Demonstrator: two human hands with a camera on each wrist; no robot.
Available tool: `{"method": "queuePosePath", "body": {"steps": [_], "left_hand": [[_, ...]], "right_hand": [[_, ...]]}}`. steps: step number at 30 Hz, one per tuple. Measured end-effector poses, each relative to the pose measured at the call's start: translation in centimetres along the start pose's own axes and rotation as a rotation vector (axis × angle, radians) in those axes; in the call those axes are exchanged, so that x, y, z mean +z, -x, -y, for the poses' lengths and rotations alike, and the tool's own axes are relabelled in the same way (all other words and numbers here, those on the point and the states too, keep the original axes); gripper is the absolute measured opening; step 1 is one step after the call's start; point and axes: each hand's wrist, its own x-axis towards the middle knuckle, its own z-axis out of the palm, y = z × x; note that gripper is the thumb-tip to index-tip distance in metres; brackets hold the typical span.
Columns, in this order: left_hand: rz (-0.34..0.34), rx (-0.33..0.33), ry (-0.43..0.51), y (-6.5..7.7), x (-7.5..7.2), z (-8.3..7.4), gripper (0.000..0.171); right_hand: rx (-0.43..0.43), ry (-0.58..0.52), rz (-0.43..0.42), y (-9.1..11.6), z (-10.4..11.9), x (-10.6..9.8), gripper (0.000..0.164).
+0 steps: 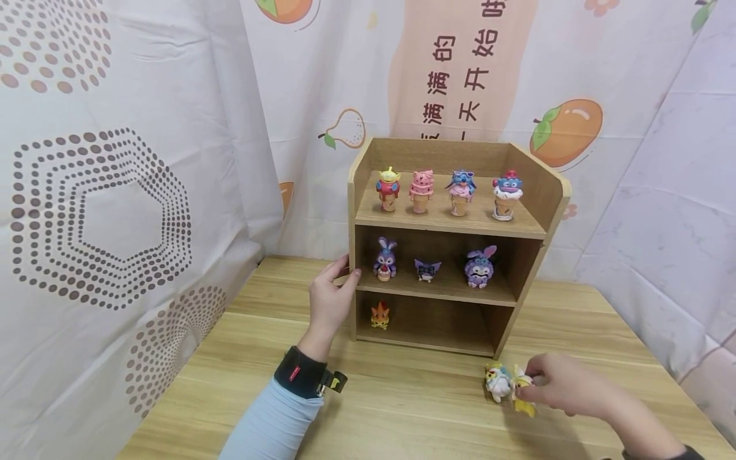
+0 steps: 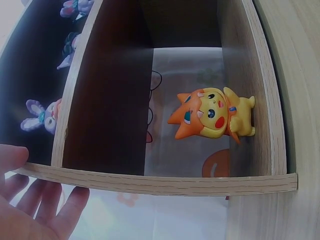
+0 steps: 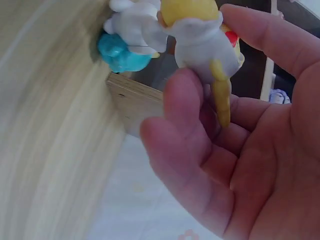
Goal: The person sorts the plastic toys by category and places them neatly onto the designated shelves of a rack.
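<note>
At the small wooden shelf (image 1: pixel 425 345), my left hand (image 1: pixel 330 300) grips the left side panel, its thumb over the front edge and its fingers on the outer side. My right hand (image 1: pixel 575 386) pinches a white and yellow toy figurine (image 3: pixel 197 47) with a yellow tail, low over the table in front of the shelf's right corner. Right beside it is a white figurine (image 1: pixel 498 383) with turquoise and yellow parts. On the bottom shelf level stands a yellow figurine in an orange hood (image 2: pixel 215 114), near the left panel.
Several ice-cream-cone figurines (image 1: pixel 460 193) line the top level. The middle level holds a purple rabbit figurine (image 1: pixel 384 260), a small dark purple figurine (image 1: pixel 427 271) and a fluffy purple one (image 1: pixel 480 267). Patterned curtains (image 1: pixel 322 70) surround the wooden table (image 1: pixel 391 409).
</note>
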Motion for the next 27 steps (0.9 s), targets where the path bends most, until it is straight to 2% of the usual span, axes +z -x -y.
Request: {"method": "queuePosePath", "body": {"steps": [7, 11, 20, 27], "left_hand": [[-0.002, 0.003, -0.001, -0.1, 0.0, 0.1, 0.039], [0.003, -0.002, -0.002, -0.1, 0.0, 0.1, 0.039], [0.008, 0.003, -0.006, -0.1, 0.0, 0.2, 0.039], [0.003, 0.013, -0.014, -0.1, -0.1, 0.0, 0.039]], "right_hand": [[-0.106, 0.244, -0.172, -0.7, 1.2, -0.7, 0.023], [-0.116, 0.244, -0.19, -1.1, 2.1, -0.9, 0.023], [-0.081, 0.244, -0.247, -2.6, 4.1, -0.6, 0.035], [-0.113, 0.199, -0.268, -4.2, 4.9, 0.1, 0.034]]}}
